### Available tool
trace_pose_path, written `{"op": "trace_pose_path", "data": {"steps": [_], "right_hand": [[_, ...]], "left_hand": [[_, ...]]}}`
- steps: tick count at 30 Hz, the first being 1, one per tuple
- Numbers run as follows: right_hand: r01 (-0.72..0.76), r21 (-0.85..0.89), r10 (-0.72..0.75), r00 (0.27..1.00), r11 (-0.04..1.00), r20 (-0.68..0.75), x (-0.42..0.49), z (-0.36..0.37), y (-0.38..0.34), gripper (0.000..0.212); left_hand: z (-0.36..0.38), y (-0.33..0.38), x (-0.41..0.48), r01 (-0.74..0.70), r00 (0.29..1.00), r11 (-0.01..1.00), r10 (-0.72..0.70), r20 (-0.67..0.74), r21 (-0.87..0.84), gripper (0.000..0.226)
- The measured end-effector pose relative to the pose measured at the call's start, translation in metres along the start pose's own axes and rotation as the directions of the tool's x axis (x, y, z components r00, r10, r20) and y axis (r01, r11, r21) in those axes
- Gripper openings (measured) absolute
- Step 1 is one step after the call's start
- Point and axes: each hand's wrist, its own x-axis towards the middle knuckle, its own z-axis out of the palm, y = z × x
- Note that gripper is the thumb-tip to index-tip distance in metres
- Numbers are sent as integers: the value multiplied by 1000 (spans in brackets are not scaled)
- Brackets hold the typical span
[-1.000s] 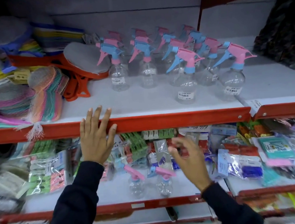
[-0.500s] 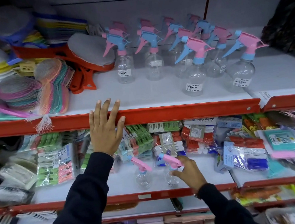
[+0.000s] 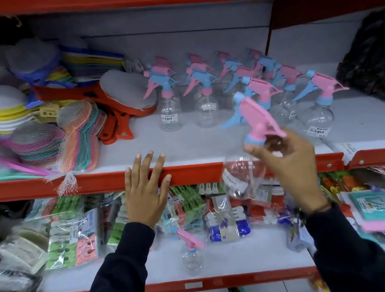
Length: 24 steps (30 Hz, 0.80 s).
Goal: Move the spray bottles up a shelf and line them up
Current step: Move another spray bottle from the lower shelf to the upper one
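Hanging from the right hand (image 3: 292,165), the spray bottle (image 3: 248,163) is pinched at its neck by closed fingers (image 3: 254,149), long axis near upright, just before the upper shelf (image 3: 189,170), beside the row there. The left hand (image 3: 145,192) rests flat, empty, on the shelf edge; another bottle (image 3: 191,256) waits below.

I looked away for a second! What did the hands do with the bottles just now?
The right hand grabbed one bottle off the lower shelf by its neck and lifted it up to the upper shelf's edge. One bottle left below stayed put. The left hand stayed on the edge, and the bottle row didn't move.
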Motion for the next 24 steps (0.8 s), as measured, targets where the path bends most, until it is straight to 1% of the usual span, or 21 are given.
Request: {"op": "trace_pose_path", "data": {"steps": [2, 4, 7, 10, 14, 17, 21, 24], "right_hand": [[51, -13, -52, 997, 999, -57, 25, 12, -11, 34], [65, -6, -65, 995, 998, -78, 49, 28, -10, 35], [20, 20, -19, 996, 1000, -89, 73, 53, 3, 34], [8, -31, -11, 993, 999, -120, 90, 74, 19, 31], [27, -84, -40, 986, 996, -159, 98, 95, 34, 35], [42, -67, -53, 981, 997, -186, 101, 103, 38, 34], [55, -108, -77, 975, 993, -208, 102, 103, 40, 31], [25, -92, -43, 980, 995, -195, 102, 101, 42, 31]], "left_hand": [[0, -1, 0, -4, 1000, 1000, 4, 8, -9, 51], [-1, -1, 0, -5, 1000, 1000, 5, 17, -8, 51], [-2, -2, 1, -10, 1000, 1000, 10, 29, -6, 51], [-2, -4, 2, -22, 999, 1000, 22, 29, 3, 51], [0, -5, 2, -25, 999, 1000, 25, 20, 1, 50], [2, -5, 2, -22, 1000, 1000, 22, 18, 1, 49], [3, -6, 2, -29, 999, 1000, 29, 15, 4, 49], [2, -5, 2, -29, 999, 1000, 29, 20, 5, 50]]}}
